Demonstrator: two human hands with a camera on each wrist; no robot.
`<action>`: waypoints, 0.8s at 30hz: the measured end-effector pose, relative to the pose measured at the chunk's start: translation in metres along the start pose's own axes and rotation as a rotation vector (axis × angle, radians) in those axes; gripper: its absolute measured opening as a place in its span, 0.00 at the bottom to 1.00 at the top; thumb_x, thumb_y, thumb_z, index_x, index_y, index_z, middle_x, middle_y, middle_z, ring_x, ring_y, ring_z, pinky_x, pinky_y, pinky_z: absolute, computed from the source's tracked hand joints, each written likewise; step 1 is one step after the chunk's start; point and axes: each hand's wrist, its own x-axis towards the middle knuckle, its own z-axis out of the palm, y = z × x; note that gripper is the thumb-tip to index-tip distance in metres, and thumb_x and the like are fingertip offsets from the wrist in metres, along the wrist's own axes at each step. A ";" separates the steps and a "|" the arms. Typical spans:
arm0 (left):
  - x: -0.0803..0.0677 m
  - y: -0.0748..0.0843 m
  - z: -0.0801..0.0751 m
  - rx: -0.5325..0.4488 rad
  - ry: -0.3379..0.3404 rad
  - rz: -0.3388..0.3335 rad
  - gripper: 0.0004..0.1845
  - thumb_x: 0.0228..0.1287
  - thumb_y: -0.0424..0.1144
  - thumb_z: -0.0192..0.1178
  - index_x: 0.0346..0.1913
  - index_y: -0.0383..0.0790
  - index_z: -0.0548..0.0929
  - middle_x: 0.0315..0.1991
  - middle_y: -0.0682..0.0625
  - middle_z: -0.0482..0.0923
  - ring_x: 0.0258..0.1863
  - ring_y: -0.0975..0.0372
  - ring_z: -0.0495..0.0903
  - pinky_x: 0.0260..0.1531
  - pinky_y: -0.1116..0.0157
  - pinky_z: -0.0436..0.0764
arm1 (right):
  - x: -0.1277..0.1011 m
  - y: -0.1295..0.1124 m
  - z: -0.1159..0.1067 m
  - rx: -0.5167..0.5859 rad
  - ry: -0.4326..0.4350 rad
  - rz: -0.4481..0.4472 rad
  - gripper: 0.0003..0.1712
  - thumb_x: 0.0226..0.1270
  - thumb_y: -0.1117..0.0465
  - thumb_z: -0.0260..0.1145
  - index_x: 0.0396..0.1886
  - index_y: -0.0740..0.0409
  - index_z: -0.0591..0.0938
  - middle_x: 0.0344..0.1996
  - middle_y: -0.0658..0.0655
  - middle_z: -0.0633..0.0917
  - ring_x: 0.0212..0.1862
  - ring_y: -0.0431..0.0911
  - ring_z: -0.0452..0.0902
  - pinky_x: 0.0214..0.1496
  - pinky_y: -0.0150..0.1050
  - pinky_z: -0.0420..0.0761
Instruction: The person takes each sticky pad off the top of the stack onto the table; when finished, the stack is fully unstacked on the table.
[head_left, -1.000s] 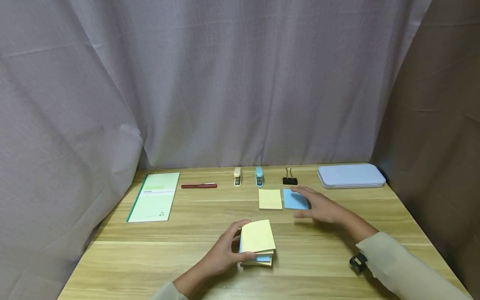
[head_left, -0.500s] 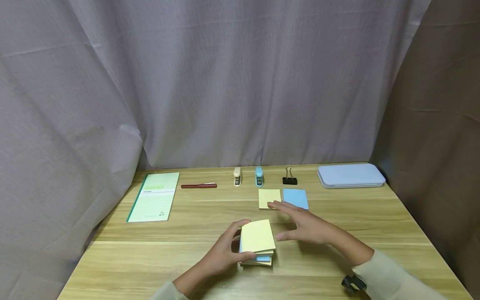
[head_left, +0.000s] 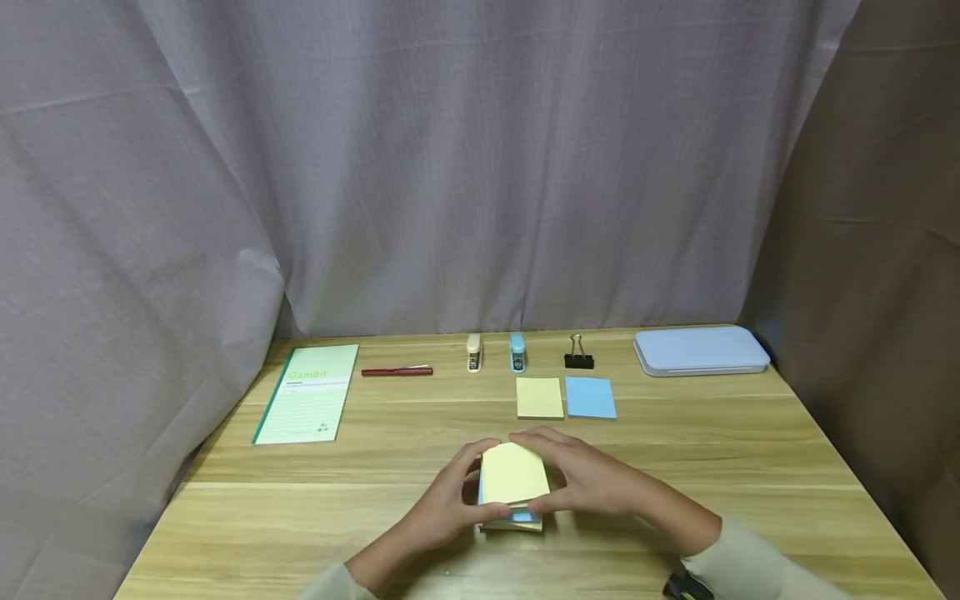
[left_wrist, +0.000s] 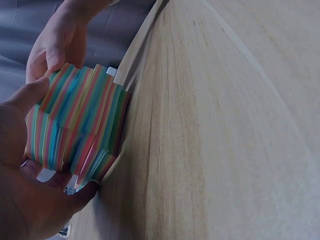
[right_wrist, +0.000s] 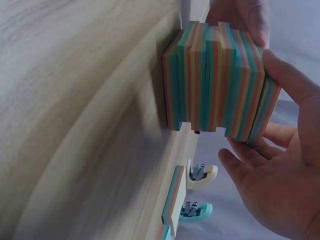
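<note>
Near the desk's [head_left: 675, 467] front edge, both hands, left [head_left: 442, 504] and right [head_left: 596, 483], clasp the uneven sticky-note stack [head_left: 513, 477] from opposite sides, apparently squaring it.

Curtained desk [head_left: 375, 467] — staplers [head_left: 474, 353], notebook [head_left: 307, 393]

Stack of sticky-note pads [head_left: 513, 487] near the desk's front edge

Several small pads lie piled unevenly, edges stepped out of line. The top pad is yellow, a blue one shows lower down, and the sides are striped in many colours.
</note>
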 end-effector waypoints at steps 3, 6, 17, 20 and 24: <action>0.001 0.000 0.000 0.002 0.006 0.003 0.43 0.64 0.45 0.74 0.77 0.52 0.62 0.71 0.51 0.67 0.71 0.47 0.70 0.69 0.39 0.68 | 0.000 0.000 0.001 -0.002 0.015 -0.002 0.52 0.61 0.39 0.76 0.79 0.53 0.66 0.72 0.50 0.71 0.73 0.51 0.67 0.72 0.59 0.71; 0.001 0.001 0.000 0.005 0.009 0.002 0.42 0.63 0.45 0.74 0.76 0.54 0.63 0.71 0.51 0.68 0.71 0.47 0.70 0.69 0.40 0.69 | 0.001 0.000 0.001 0.011 0.025 0.001 0.52 0.61 0.40 0.77 0.79 0.54 0.67 0.72 0.51 0.72 0.72 0.52 0.68 0.71 0.59 0.71; 0.001 0.002 0.000 -0.009 0.014 -0.065 0.53 0.60 0.46 0.77 0.81 0.48 0.55 0.76 0.43 0.63 0.73 0.38 0.64 0.69 0.33 0.64 | -0.004 0.005 -0.010 0.051 0.076 -0.007 0.50 0.59 0.41 0.78 0.78 0.49 0.68 0.73 0.56 0.72 0.74 0.57 0.66 0.70 0.64 0.70; 0.000 0.003 0.000 -0.006 0.014 -0.072 0.55 0.58 0.45 0.78 0.82 0.47 0.54 0.77 0.44 0.61 0.74 0.38 0.63 0.71 0.33 0.59 | -0.011 0.012 -0.021 0.087 0.091 0.036 0.49 0.59 0.42 0.79 0.78 0.46 0.68 0.73 0.57 0.71 0.74 0.58 0.64 0.69 0.64 0.71; -0.002 0.003 0.001 0.001 0.005 -0.063 0.56 0.54 0.45 0.80 0.81 0.47 0.55 0.75 0.46 0.63 0.74 0.39 0.63 0.73 0.36 0.57 | -0.023 0.030 -0.039 0.152 0.106 0.083 0.50 0.61 0.50 0.79 0.79 0.50 0.65 0.75 0.61 0.67 0.75 0.62 0.61 0.70 0.65 0.69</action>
